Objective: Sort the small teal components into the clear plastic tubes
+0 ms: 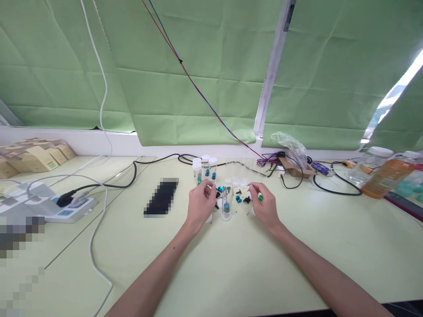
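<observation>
My left hand (200, 202) hovers over the pale green table (231, 268) with its fingers curled in a pinch beside a small clear vial (226, 208) that stands upright and holds a blue-green part. My right hand (264, 205) is also pinched, with a small green part (261, 198) at its fingertips. Between the hands lie several loose blue and black small parts (238, 199) and a thin metal pin (245, 209). Behind them stand three capped vials (205, 169) with blue parts inside, plus loose white caps (235, 180).
A black cable (132, 176) and white cables run across the left side to a power strip (71, 208). A cardboard box with a plastic bag (295, 164), tangled wires, a clear jar (369, 164) and an orange bottle (387, 175) sit at the right. Green blinds hang behind.
</observation>
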### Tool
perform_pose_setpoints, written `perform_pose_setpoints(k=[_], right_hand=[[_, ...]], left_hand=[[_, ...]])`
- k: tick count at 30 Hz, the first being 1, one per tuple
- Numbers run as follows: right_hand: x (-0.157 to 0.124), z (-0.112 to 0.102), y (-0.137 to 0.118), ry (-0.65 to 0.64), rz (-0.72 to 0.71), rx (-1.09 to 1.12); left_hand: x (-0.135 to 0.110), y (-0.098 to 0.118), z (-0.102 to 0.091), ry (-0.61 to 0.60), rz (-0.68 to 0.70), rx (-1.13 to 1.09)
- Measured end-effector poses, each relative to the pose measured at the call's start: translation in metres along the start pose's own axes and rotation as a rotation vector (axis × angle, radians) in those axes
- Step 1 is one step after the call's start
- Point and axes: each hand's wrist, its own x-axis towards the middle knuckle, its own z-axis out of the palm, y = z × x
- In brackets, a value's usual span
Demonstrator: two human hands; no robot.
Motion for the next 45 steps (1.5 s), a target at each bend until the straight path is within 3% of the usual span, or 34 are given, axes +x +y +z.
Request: perform_pose_setpoints(k=[3, 7, 13, 20, 24, 31, 45], right_hand=[[0.001, -0.002, -0.002, -0.001, 0.017, 0.002], [0.004, -0.006, -0.003, 0.014, 0.002, -0.025], [0.010, -0.013, 0.010, -0.009, -0.076, -0.308], [0.013, -0.016, 0.009, -0.370, 0.126, -0.758], [0.010, -0.015, 0.004, -0.489, 0.184, -0.894], [0.005, -0.015, -0.005, -0.603, 0.247, -0.996], [0.003, -0.014, -0.008, -0.604, 0.304, -0.990]], left_hand=[[-0.003, -0.002, 0.004, -0.065, 0.025, 0.069], [-0.007, 0.002, 0.005, -0.053, 0.022, 0.058], [-0.010, 0.011, 0.001, -0.057, 0.046, -0.022], [-0.015, 0.013, 0.001, -0.176, 0.128, -0.036], [-0.018, 0.012, 0.004, -0.221, 0.125, 0.020], [-0.023, 0.009, 0.014, -0.249, 0.170, 0.063], [-0.023, 0.008, 0.015, -0.328, 0.160, 0.020]])
